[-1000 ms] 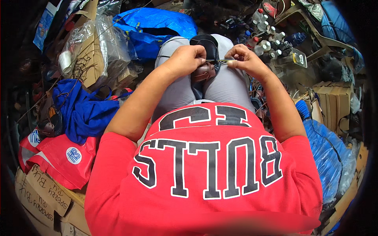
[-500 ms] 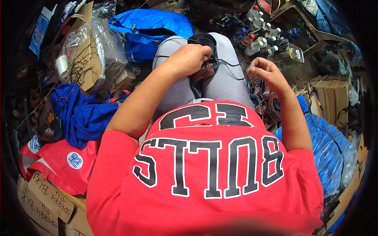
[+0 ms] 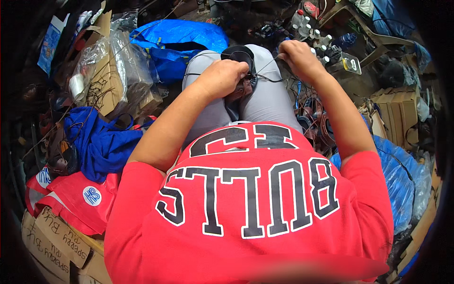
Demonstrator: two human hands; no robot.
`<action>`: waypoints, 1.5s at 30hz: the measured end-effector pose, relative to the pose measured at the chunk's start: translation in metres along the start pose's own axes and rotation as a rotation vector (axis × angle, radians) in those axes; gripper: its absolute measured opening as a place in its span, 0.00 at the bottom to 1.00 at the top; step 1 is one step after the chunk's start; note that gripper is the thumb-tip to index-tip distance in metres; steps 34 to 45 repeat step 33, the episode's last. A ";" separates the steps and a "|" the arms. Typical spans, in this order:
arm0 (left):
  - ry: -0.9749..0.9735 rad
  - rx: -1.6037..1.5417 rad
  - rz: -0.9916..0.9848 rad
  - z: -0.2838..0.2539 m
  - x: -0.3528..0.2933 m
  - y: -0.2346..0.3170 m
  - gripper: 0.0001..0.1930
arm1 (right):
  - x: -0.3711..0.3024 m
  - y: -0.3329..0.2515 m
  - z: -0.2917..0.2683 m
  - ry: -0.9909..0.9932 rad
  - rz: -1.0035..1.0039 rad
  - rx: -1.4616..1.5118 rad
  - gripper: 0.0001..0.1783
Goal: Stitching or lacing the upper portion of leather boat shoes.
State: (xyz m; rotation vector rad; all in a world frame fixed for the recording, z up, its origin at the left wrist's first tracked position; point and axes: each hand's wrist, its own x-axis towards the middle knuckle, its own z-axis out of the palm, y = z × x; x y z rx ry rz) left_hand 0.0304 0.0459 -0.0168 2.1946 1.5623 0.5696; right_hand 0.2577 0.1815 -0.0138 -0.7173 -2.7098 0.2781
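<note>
A dark leather shoe piece point(image 3: 242, 71) rests between my knees on my grey trousers point(image 3: 269, 102). My left hand point(image 3: 222, 76) is closed around it and holds it steady. My right hand point(image 3: 295, 56) is up and to the right, pinching a thin thread point(image 3: 267, 64) that runs taut back to the shoe piece. Part of the shoe piece is hidden under my left hand. My red shirt point(image 3: 250, 203) fills the lower half of the view.
A blue plastic bag point(image 3: 177, 40) lies beyond my left knee. Clear bags and cardboard point(image 3: 106, 71) stand at left, with blue cloth point(image 3: 97, 142) and red bags point(image 3: 75, 199) below. Small white bottles point(image 3: 314, 31) sit at the top right, and a blue sack point(image 3: 402, 180) at right.
My right hand left the shoe piece, dropped to the right, then rose up and right, pulling the thread taut. My left hand stayed on the shoe piece.
</note>
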 end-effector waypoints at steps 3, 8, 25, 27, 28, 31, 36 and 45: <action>-0.030 0.013 -0.060 -0.001 0.002 0.001 0.04 | -0.001 0.024 0.025 -0.139 0.094 -0.137 0.07; -0.013 0.020 -0.068 -0.002 -0.009 -0.007 0.04 | 0.010 -0.042 -0.018 -0.218 -0.035 -0.018 0.07; 0.337 -0.433 -0.399 -0.086 -0.115 -0.054 0.04 | -0.041 0.057 -0.048 -0.116 0.689 0.874 0.10; 0.425 -0.626 -0.360 -0.106 -0.082 -0.019 0.04 | -0.012 0.033 -0.048 0.195 0.553 1.327 0.14; 0.459 -0.759 -0.241 -0.107 -0.065 -0.004 0.05 | 0.002 0.033 -0.042 0.214 0.399 1.496 0.12; 0.289 -1.217 0.177 -0.088 -0.031 0.031 0.08 | 0.042 -0.042 -0.048 0.044 0.092 1.905 0.12; -0.170 -1.491 0.142 -0.071 -0.033 0.036 0.11 | 0.057 -0.036 -0.033 -0.557 -0.466 2.151 0.21; -0.170 -1.491 0.142 -0.071 -0.033 0.036 0.11 | 0.057 -0.036 -0.033 -0.557 -0.466 2.151 0.21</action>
